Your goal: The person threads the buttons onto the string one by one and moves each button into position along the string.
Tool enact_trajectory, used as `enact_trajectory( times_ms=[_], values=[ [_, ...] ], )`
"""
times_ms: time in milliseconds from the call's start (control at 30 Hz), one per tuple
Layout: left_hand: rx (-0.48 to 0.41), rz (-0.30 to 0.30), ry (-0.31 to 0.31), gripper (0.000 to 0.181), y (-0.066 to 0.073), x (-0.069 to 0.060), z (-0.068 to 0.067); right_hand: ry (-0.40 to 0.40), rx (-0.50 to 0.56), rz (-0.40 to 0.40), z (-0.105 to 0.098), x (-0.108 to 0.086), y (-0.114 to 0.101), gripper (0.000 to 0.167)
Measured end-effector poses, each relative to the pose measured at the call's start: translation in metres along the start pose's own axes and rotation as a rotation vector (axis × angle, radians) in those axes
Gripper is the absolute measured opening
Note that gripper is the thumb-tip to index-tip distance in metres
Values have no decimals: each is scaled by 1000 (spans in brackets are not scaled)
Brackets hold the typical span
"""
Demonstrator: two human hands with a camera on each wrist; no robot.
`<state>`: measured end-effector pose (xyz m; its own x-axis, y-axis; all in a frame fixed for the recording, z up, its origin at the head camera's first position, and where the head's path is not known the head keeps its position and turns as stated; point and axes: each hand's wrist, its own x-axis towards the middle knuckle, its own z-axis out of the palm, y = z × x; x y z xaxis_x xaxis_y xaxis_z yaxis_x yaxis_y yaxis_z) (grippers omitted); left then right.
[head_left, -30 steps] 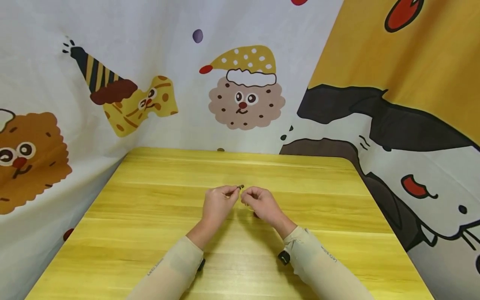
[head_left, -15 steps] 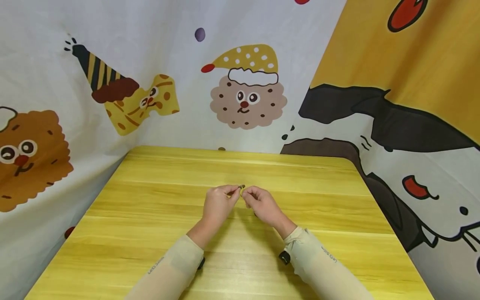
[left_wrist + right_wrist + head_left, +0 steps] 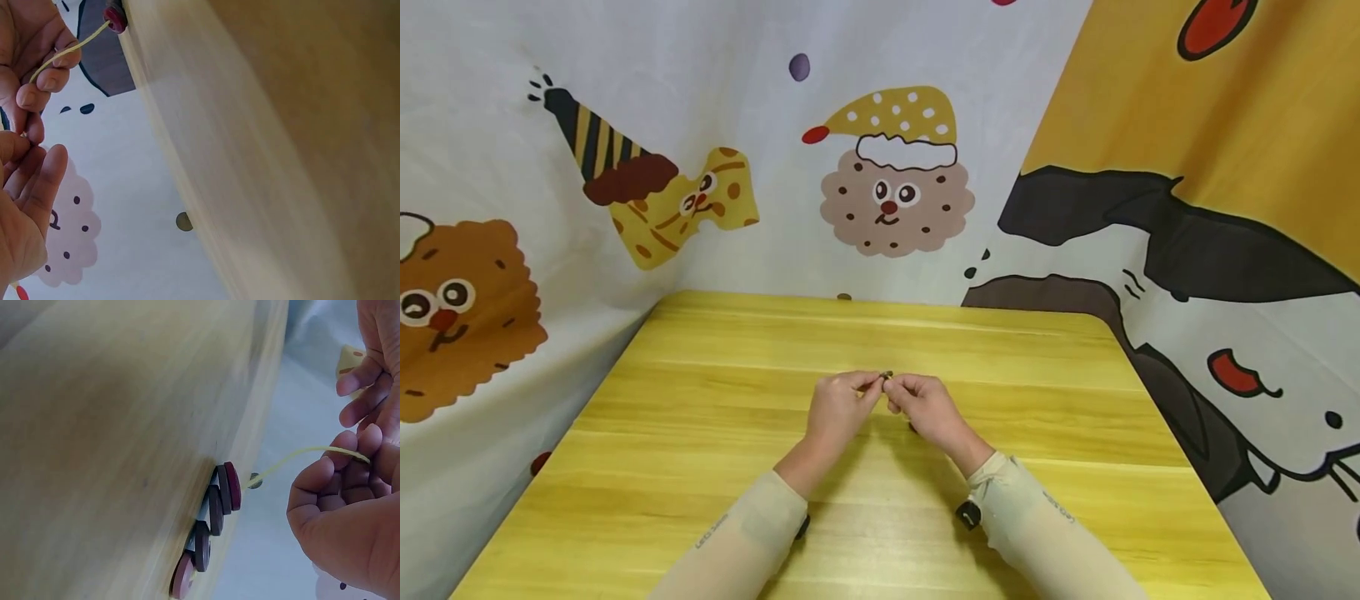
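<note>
My left hand (image 3: 838, 408) and right hand (image 3: 928, 412) meet at the fingertips above the middle of the table. The left thumb and forefinger pinch a small dark piece (image 3: 888, 374), too small to identify. My right hand pinches a thin yellow cord (image 3: 287, 457), whose end is hidden between the fingers. In the right wrist view the cord runs down to a row of dark red and brown round discs (image 3: 216, 509) on the tabletop. The left wrist view shows it coming out of the centre of a red disc (image 3: 115, 20). Most of the row is hidden under my right hand in the head view.
The wood-grain table (image 3: 700, 467) stretches around both hands. A printed cloth (image 3: 737, 100) with cartoon figures hangs behind its far edge and along the sides. Dark wrist devices (image 3: 968, 515) show below the sleeves.
The right fingertips have moved slightly left, up against the left fingertips and the small dark piece. The yellow cord seen earlier between the hands is now mostly covered. Both forearms stay almost still.
</note>
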<state>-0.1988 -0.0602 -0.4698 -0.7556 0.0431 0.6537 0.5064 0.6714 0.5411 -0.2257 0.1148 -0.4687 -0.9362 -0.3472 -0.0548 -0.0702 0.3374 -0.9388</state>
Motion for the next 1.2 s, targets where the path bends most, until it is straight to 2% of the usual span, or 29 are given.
enact_trajectory(
  times_ms=[133,200,267,367,500,600,700,767,800,867,1000,1067,1133,1200],
  values=[
    [8,43,1,6,0,0,1,-4,-2,16,-2,-1,0,40],
    [62,90,1,6,-1,0,1,-6,7,21,-3,-1,0,39],
    [144,164,8,6,-3,0,1,-12,18,21,-4,-1,0,40],
    [284,317,36,9,-5,-1,1,-31,36,16,-4,-1,1,40],
    [408,493,76,13,-8,-1,-1,-72,77,17,-4,-3,3,43],
    [477,582,91,16,-8,-1,-3,-74,121,32,-3,-4,3,46],
    [506,614,87,16,-8,-2,-3,-49,147,47,-3,-4,3,48],
    [469,576,68,15,-8,-2,-3,-39,149,49,-4,-3,3,48],
    [433,536,51,15,-8,-2,-3,-36,144,47,-4,-2,3,49],
    [328,410,11,13,-7,-1,-3,-32,128,37,-4,-2,3,49],
    [64,86,-79,17,-5,1,-5,-34,53,0,-2,-2,3,49],
    [-31,-47,-122,18,-3,3,-6,-35,-5,-27,-1,-3,4,47],
    [-83,-142,-159,17,-3,6,-8,-35,-68,-59,-1,-4,4,45],
    [-103,-196,-189,14,-2,10,-9,-38,-128,-102,-1,-4,5,43]
  ],
)
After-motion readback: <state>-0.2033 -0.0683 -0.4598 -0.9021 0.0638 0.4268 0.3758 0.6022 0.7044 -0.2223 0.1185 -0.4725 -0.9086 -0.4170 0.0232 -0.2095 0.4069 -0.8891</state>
